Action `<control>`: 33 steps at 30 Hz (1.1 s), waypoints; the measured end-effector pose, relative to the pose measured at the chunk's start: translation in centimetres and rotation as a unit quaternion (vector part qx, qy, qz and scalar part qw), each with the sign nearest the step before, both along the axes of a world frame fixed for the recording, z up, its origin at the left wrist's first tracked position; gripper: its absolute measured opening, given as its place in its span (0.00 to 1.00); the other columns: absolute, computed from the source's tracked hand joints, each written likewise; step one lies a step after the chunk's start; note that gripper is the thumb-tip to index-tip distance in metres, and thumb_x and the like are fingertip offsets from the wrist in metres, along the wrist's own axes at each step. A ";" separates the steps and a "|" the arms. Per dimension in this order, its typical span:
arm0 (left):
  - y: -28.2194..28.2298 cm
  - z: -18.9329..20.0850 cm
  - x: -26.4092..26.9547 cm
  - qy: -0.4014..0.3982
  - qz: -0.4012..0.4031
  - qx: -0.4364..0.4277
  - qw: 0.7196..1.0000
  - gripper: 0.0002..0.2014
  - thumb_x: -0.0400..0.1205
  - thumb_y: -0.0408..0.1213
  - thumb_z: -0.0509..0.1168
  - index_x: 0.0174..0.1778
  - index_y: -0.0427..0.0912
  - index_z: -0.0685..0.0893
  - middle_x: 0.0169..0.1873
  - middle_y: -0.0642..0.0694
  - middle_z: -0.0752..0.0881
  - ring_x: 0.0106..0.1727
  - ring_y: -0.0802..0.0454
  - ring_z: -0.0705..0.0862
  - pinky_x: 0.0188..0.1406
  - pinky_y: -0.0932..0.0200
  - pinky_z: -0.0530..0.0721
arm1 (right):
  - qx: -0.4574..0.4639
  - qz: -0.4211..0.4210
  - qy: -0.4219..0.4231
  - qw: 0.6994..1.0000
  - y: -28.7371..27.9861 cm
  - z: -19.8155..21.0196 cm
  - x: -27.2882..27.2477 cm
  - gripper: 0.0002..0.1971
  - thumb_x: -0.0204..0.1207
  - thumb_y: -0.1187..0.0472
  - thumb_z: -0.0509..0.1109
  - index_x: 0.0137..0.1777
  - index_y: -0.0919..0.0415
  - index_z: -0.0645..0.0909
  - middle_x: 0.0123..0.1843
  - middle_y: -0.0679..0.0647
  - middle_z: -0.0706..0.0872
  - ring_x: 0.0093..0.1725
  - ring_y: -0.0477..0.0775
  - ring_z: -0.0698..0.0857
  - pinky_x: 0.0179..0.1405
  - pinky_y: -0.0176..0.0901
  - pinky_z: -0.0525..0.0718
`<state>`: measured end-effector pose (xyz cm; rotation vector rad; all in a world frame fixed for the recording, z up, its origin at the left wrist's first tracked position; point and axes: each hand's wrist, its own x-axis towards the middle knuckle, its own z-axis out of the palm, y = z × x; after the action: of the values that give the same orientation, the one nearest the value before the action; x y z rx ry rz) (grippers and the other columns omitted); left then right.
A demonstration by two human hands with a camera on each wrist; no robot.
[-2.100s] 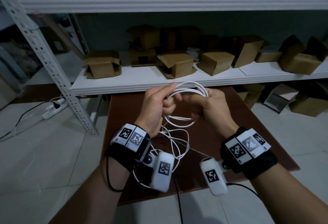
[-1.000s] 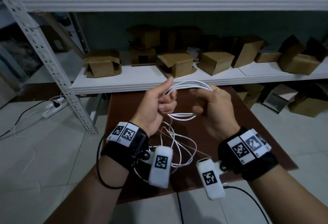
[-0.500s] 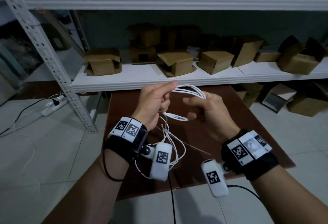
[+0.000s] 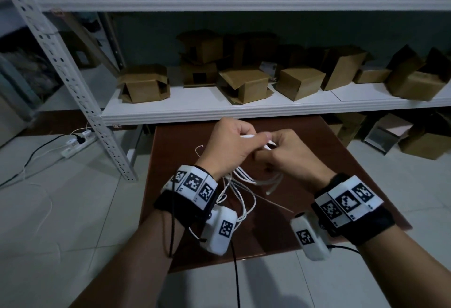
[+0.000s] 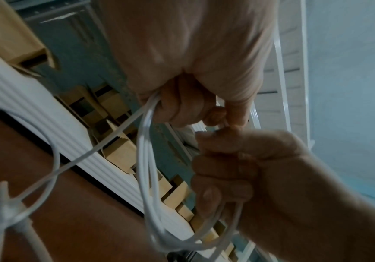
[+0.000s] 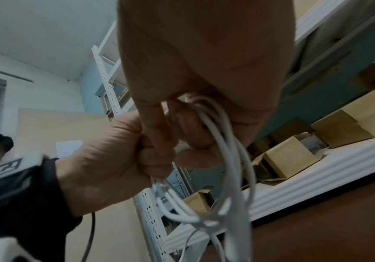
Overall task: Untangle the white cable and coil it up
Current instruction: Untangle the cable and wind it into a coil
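The thin white cable (image 4: 246, 180) hangs in several loops above the brown table (image 4: 324, 161). My left hand (image 4: 227, 146) and right hand (image 4: 288, 154) meet over the table, fists almost touching, both gripping the bundle of loops. In the left wrist view the left hand (image 5: 182, 106) curls round the strands of the white cable (image 5: 145, 159), and the right hand (image 5: 238, 168) clasps the other side of the loop. In the right wrist view the cable (image 6: 229, 168) runs out of the right fist (image 6: 182, 124). Loose tangled slack dangles below the left wrist; one free end (image 4: 199, 147) curls up left of my left hand.
A white metal shelf (image 4: 219, 110) with several open cardboard boxes (image 4: 244, 85) stands just behind the table. A perforated shelf post (image 4: 80, 88) and a power strip (image 4: 78, 141) with cords are on the tiled floor to the left. More boxes (image 4: 422, 141) sit on the floor at right.
Both hands have dropped lower and closed together; the coil that arched openly between them is now squeezed inside the two fists, and a free end has flicked out to the left.
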<state>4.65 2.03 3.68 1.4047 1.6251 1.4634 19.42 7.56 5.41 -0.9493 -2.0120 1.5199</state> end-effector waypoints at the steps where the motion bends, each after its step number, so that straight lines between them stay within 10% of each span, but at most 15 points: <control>1: 0.0 -0.1 0.2 0.011 -0.010 -0.005 1.000 0.24 0.81 0.37 0.80 0.22 0.34 0.80 0.18 0.50 0.73 0.23 0.58 0.67 0.26 0.59 0.64 | 0.010 -0.005 -0.010 1.000 0.0 -0.1 0.0 0.16 0.71 0.77 0.73 0.27 0.59 0.87 0.24 0.52 0.79 0.24 0.46 0.75 0.27 0.42 0.73; 10: -0.8 0.6 0.1 -0.148 -0.069 0.000 0.987 0.26 0.89 0.45 0.72 0.25 0.39 0.75 0.23 0.48 0.63 0.19 0.55 0.58 0.19 0.66 0.57 | -0.021 -0.137 0.109 0.984 0.0 1.2 0.2 0.11 0.70 0.73 0.73 0.27 0.71 0.78 0.18 0.50 0.69 0.17 0.46 0.64 0.19 0.37 0.61; 15: -0.7 0.5 -0.1 -0.290 -0.097 0.017 0.952 0.23 0.87 0.49 0.68 0.26 0.46 0.79 0.25 0.50 0.59 0.19 0.57 0.56 0.19 0.67 0.56 | -0.105 -0.176 0.210 0.956 0.0 1.7 -0.2 0.11 0.72 0.78 0.71 0.53 0.68 0.84 0.28 0.54 0.65 0.22 0.49 0.62 0.18 0.37 0.62; 27: -0.5 0.6 -0.6 -0.070 -0.056 0.072 0.993 0.27 0.91 0.36 0.68 0.24 0.32 0.73 0.20 0.45 0.66 0.21 0.55 0.62 0.24 0.64 0.63 | 0.021 -0.040 0.068 0.997 0.8 0.6 0.6 0.11 0.76 0.74 0.76 0.40 0.84 0.79 0.25 0.59 0.74 0.23 0.49 0.71 0.23 0.41 0.73; 30: -0.4 0.1 0.2 0.011 -0.067 0.054 0.996 0.25 0.87 0.40 0.70 0.20 0.48 0.78 0.18 0.57 0.72 0.23 0.60 0.67 0.28 0.59 0.66 | 0.057 0.005 0.026 0.998 0.5 0.6 0.6 0.11 0.70 0.68 0.74 0.39 0.80 0.84 0.27 0.60 0.77 0.26 0.54 0.71 0.26 0.45 0.68; 33: -0.3 -0.1 0.7 0.019 -0.072 0.052 0.996 0.23 0.86 0.42 0.70 0.24 0.40 0.82 0.21 0.52 0.75 0.27 0.58 0.70 0.31 0.57 0.66 | 0.096 0.000 -0.007 0.995 0.3 0.6 0.5 0.05 0.68 0.67 0.75 0.37 0.68 0.91 0.25 0.58 0.82 0.25 0.47 0.75 0.25 0.42 0.70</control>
<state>5.35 1.73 3.54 1.5824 1.4555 1.4620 19.91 7.83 6.05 -0.8842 -2.1224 1.2959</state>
